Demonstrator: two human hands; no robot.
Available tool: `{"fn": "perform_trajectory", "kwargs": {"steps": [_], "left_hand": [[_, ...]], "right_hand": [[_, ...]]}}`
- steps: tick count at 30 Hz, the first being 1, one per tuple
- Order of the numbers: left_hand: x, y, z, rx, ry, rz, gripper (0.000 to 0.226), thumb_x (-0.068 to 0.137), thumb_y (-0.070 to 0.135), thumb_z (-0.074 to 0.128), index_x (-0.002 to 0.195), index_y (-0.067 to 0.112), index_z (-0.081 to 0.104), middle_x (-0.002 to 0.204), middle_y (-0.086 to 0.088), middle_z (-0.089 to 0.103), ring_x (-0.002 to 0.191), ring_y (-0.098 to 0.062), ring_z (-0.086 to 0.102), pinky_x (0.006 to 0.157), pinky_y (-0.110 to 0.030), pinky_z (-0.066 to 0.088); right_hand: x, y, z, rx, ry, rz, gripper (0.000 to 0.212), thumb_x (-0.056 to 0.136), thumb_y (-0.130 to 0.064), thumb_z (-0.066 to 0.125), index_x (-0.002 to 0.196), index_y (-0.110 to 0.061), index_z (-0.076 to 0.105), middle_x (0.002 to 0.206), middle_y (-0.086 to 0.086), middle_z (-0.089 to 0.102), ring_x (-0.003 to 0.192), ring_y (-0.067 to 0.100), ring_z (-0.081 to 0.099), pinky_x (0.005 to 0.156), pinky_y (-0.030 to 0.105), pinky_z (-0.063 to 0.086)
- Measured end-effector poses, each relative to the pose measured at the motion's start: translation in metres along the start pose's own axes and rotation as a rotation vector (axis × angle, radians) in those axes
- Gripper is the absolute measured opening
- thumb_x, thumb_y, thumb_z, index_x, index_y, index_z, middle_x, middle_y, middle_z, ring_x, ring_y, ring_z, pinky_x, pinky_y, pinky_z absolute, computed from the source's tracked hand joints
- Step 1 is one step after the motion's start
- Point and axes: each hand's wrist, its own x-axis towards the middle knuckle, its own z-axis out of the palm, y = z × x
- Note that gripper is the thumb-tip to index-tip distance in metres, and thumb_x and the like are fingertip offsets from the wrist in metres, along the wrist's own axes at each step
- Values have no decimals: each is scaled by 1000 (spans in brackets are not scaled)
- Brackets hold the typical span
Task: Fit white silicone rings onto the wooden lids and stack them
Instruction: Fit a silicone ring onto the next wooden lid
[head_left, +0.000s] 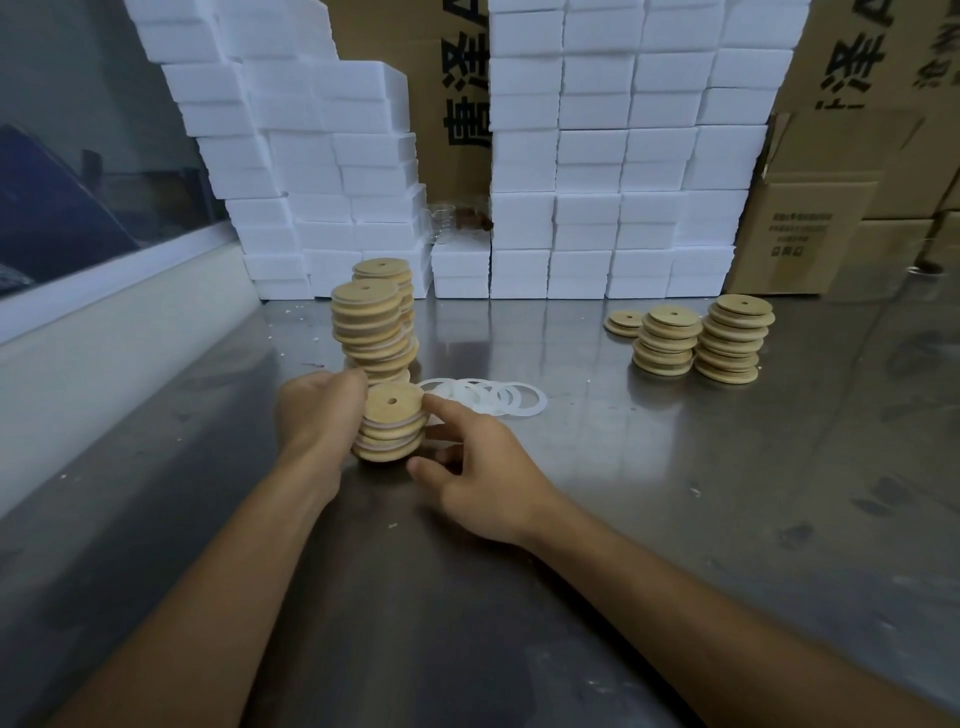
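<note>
Stainless steel bench (675, 493), scuffed, with dull reflections. White foam blocks (597, 156) stacked high along the rear edge. Printed cardboard cartons (810, 228) behind and at far right. Glazed window (78, 156) with pale sill on the left.

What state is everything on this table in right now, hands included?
Short lid stack: upright, rings fitted, held between both hands.
Left hand: fingers curled around the short stack.
Right hand: open, fingertips touching the stack.
Tall lid stacks: ringed, leaning.
Loose silicone rings: flat, overlapping.
Right-side lid stacks: upright, no rings visible.
</note>
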Motion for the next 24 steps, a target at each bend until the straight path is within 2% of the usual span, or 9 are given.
{"fn": "perform_trajectory", "kwargs": {"steps": [2,4,6,9,11,13,15,19,24], "left_hand": [[1,-1,0,-23,5,-5,11,69,17,56,78,17,63,73,-9,54,67,-22,49,64,-35,39],[1,-2,-1,-26,16,4,10,72,17,56,80,17,62,75,-9,53,69,-21,48,64,-36,39],[1,-3,0,-15,25,16,7,76,17,57,82,17,61,77,-10,54,70,-21,48,65,-36,39],[1,-3,0,4,22,19,4,80,18,58,83,16,60,77,-10,54,69,-22,49,64,-36,39],[1,-3,0,7,16,18,5,81,18,58,82,15,61,77,-10,55,69,-22,50,64,-36,40],[1,-3,0,-1,18,27,6,82,18,58,81,14,62,76,-11,56,68,-22,50,64,-35,40],[0,-3,0,-10,23,30,6,82,18,58,81,13,62,76,-11,56,68,-22,50,63,-35,40],[2,-5,-1,-18,38,-5,5,80,20,57,80,16,58,76,-10,55,69,-22,50,62,-36,39],[-2,-2,-3,56,118,47,16,78,27,57,69,15,50,70,-6,57,67,-28,55,61,-37,47]], "right_hand": [[1,1,0,10,-17,-41,57,89,-13,64,143,-17,46,153,3,41,133,13,47,106,27,44],[2,2,1,1,-20,-78,48,88,-11,63,134,-15,54,158,4,32,145,14,31,112,33,40],[2,2,2,-13,-14,-80,52,87,-12,66,137,-14,53,158,1,31,145,17,32,113,37,39],[0,3,3,-132,67,-124,56,84,-18,73,136,-19,51,143,-4,41,128,14,47,103,33,46],[-2,0,3,-214,96,-202,37,83,-20,74,117,-23,59,120,-6,48,105,8,52,88,23,47],[-4,-2,4,-302,36,-280,19,84,-20,72,101,-20,66,105,-4,56,94,10,54,82,26,48],[-6,-3,6,-393,-40,-336,19,85,-21,69,104,-17,69,103,0,64,95,16,57,84,35,50],[-4,-1,6,-432,-36,-314,34,87,-26,66,119,-16,64,108,4,63,98,21,57,87,37,48],[-4,3,5,-354,20,-243,21,88,-27,64,106,-18,69,100,0,69,89,14,62,80,34,52]]}}
